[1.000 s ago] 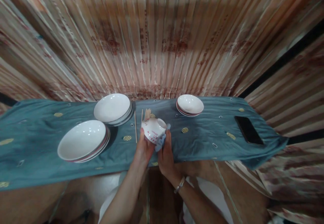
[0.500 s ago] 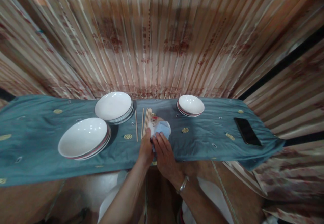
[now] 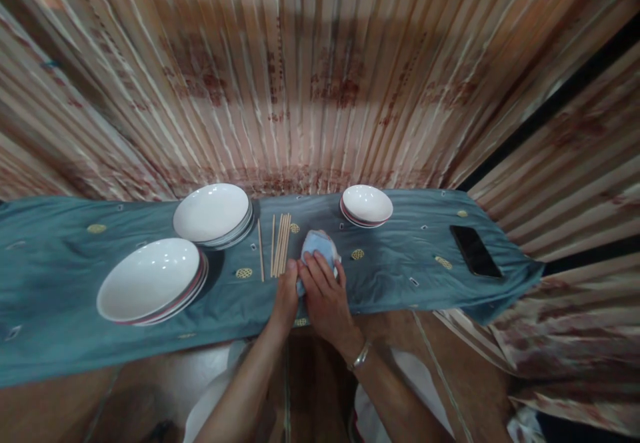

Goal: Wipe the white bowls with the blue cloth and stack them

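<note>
Over the near middle of the table, my left hand (image 3: 286,294) grips the near left side of a small white bowl (image 3: 337,267), its thumb on top. A light blue cloth (image 3: 318,243) covers most of the bowl, so only a bit of its rim shows. My right hand (image 3: 326,298) lies over the cloth with fingers bent, pressing it onto the bowl. Several wooden chopsticks (image 3: 281,246) lie just left of the hands, with one chopstick (image 3: 261,251) set apart from the others.
To the left stand two stacks of large white bowls, a far stack (image 3: 213,213) and a near stack (image 3: 150,279). A stack of smaller bowls (image 3: 367,204) sits at the back right. A black phone (image 3: 475,251) lies near the right end of the teal tablecloth (image 3: 395,283). Behind hangs a patterned curtain (image 3: 300,83).
My right hand has moved the cloth up and across the bowl, hiding the red floral pattern that showed before. My left hand keeps its grip. The view has shifted slightly right.
</note>
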A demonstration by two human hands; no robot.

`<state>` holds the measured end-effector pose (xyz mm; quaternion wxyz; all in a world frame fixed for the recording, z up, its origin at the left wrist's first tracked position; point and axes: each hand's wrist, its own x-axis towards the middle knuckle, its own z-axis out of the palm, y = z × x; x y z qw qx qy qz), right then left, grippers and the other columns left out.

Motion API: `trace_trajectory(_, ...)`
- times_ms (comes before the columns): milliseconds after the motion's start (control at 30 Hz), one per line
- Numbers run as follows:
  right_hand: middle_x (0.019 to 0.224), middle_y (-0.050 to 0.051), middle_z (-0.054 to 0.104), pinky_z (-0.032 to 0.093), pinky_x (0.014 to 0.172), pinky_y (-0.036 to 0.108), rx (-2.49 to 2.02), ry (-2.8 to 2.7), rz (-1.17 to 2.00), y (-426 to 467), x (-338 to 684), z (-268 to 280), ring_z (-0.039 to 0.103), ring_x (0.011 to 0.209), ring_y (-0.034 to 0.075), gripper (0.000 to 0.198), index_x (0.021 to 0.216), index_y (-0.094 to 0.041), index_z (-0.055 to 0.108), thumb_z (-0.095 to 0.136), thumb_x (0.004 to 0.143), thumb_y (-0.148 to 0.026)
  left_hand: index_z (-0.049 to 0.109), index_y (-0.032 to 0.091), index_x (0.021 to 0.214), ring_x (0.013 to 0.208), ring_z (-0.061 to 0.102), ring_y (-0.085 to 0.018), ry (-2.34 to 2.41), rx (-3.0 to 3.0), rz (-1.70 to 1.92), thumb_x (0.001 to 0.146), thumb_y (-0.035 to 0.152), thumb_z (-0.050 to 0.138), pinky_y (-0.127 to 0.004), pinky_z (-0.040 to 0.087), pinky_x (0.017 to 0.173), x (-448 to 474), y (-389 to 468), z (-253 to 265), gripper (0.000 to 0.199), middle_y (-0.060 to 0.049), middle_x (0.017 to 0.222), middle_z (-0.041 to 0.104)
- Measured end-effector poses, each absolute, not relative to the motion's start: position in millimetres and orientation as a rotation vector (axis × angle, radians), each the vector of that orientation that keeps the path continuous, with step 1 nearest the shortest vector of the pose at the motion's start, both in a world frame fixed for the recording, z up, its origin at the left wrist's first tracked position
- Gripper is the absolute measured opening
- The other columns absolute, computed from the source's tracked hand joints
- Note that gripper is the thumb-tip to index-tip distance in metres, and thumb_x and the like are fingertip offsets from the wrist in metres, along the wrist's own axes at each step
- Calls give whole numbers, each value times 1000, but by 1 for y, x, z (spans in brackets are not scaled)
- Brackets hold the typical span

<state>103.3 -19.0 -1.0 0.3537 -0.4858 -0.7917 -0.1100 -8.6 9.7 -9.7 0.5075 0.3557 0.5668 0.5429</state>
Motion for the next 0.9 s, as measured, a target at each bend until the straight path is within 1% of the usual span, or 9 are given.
trace_trajectory(67, 144, 11, 57, 11, 123, 45, -1244, -2040, -269, -17, 106, 3, 29, 148, 19, 47, 140, -15, 48, 40, 94, -11, 71, 19, 93, 133, 50, -27, 1392, 817, 1293, 86, 42, 58, -40, 31, 117, -6, 9, -3, 28, -12, 117, 71)
trace_trajectory(133, 146, 11, 54, 13, 123, 46, -1247, -2036, -227, -15, 110, 7, 28, 149, 20, 50, 143, -16, 45, 39, 94, -13, 71, 19, 88, 123, 56, -27, 1383, 803, 1285, 86, 40, 59, -38, 38, 111, -3, 8, 5, 24, -10, 105, 74)
trace_trajectory(233, 149, 11, 50, 16, 122, 47, -1264, -2036, -127, -11, 115, 14, 28, 149, 21, 53, 147, -18, 40, 39, 94, -16, 72, 20, 76, 99, 65, -26, 1341, 810, 1275, 86, 34, 61, -33, 50, 93, 0, 8, 14, 20, -7, 78, 73)
trace_trajectory(333, 151, 11, 48, 18, 121, 49, -1258, -2025, -30, -7, 118, 19, 29, 148, 22, 53, 148, -18, 39, 38, 95, -18, 70, 20, 67, 77, 65, -23, 1246, 724, 1279, 86, 29, 62, -29, 52, 74, 1, 9, 18, 22, -4, 61, 67)
trace_trajectory(467, 149, 11, 49, 19, 121, 49, -1263, -1965, 69, -1, 120, 24, 33, 146, 22, 49, 144, -18, 44, 36, 96, -18, 69, 20, 64, 66, 62, -21, 1135, 542, 1269, 87, 29, 62, -28, 50, 68, 1, 10, 20, 25, -3, 55, 63)
trace_trajectory(567, 148, 11, 50, 21, 121, 48, -1257, -1906, 154, 4, 125, 27, 36, 145, 21, 45, 142, -18, 47, 35, 98, -20, 68, 20, 61, 65, 62, -21, 1141, 591, 1243, 85, 27, 62, -29, 50, 68, 3, 10, 22, 26, -3, 54, 62)
trace_trajectory(667, 148, 11, 50, 24, 120, 47, -1222, -1806, 289, 9, 132, 27, 38, 143, 21, 44, 141, -18, 47, 35, 99, -23, 67, 18, 54, 58, 58, -19, 1151, 678, 1225, 83, 23, 62, -28, 47, 61, 5, 9, 25, 29, -3, 54, 64)
trace_trajectory(767, 142, 10, 56, 32, 117, 43, -1174, -1651, 464, 14, 138, 24, 45, 137, 20, 41, 136, -19, 53, 36, 99, -27, 70, 17, 55, 54, 56, -17, 1136, 714, 1217, 82, 23, 64, -26, 44, 56, 5, 8, 24, 28, -3, 53, 65)
trace_trajectory(900, 128, 7, 67, 46, 103, 36, -1186, -1389, 739, 22, 144, 13, 61, 116, 20, 39, 127, -20, 61, 40, 97, -32, 76, 15, 67, 61, 62, -21, 1102, 657, 1221, 81, 26, 68, -26, 46, 59, 1, 8, 15, 19, -4, 55, 67)
